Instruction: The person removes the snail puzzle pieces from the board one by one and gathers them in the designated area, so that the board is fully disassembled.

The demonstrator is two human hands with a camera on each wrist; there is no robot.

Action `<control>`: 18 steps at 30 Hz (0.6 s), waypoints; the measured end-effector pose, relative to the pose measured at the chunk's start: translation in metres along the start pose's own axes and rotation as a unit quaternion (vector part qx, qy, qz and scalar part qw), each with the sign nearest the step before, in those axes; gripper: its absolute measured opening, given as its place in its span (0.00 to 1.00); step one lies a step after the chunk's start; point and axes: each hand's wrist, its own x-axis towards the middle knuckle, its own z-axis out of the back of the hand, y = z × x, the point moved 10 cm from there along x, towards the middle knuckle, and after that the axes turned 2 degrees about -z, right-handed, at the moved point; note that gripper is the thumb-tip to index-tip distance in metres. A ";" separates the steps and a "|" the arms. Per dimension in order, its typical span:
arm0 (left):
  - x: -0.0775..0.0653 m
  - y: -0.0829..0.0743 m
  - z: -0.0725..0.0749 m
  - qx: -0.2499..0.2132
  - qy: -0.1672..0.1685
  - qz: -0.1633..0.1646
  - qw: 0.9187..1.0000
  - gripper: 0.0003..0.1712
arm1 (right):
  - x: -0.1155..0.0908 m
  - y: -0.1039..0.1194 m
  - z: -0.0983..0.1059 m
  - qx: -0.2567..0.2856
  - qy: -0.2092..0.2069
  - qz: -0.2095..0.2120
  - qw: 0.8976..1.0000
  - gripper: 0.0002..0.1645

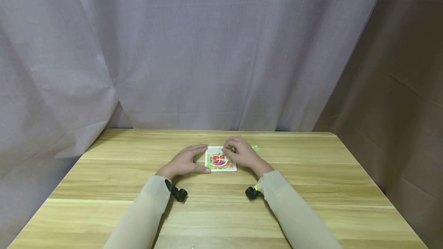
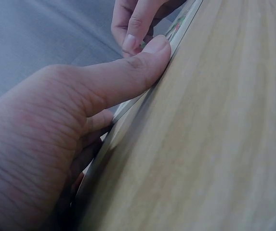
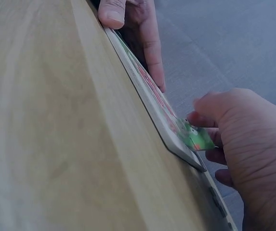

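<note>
White-bordered board [image 1: 225, 170] being braced on the counter [image 1: 221, 210], just below the centre of the head view.
Its left edge is being spanned by the left hand [image 1: 187, 161], fingers extended, probably against sliding; at its upper right, a green piece [image 3: 201, 139] is being pinched by the right hand [image 1: 243, 154], presumably for fine control, though fingertip contact is partly hidden.

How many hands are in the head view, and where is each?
2: the left hand touches the left edge of the white-framed board; the right hand is over its right side, pinching a green piece.
</note>
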 end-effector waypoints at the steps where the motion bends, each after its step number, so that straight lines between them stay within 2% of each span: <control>1: 0.000 -0.001 0.000 0.000 0.000 0.001 1.000 0.60 | 0.000 0.000 0.000 0.000 -0.001 0.001 1.000 0.07; 7: 0.000 -0.001 -0.003 0.002 0.000 0.001 1.000 0.60 | -0.002 -0.001 0.004 0.014 -0.002 0.013 1.000 0.05; 13: 0.001 -0.002 -0.001 0.003 0.002 -0.001 1.000 0.60 | -0.003 -0.003 0.004 0.041 0.011 0.009 0.999 0.17; 18: 0.000 -0.002 0.000 0.001 0.003 0.001 1.000 0.60 | -0.004 -0.001 0.002 0.054 0.020 0.011 0.998 0.13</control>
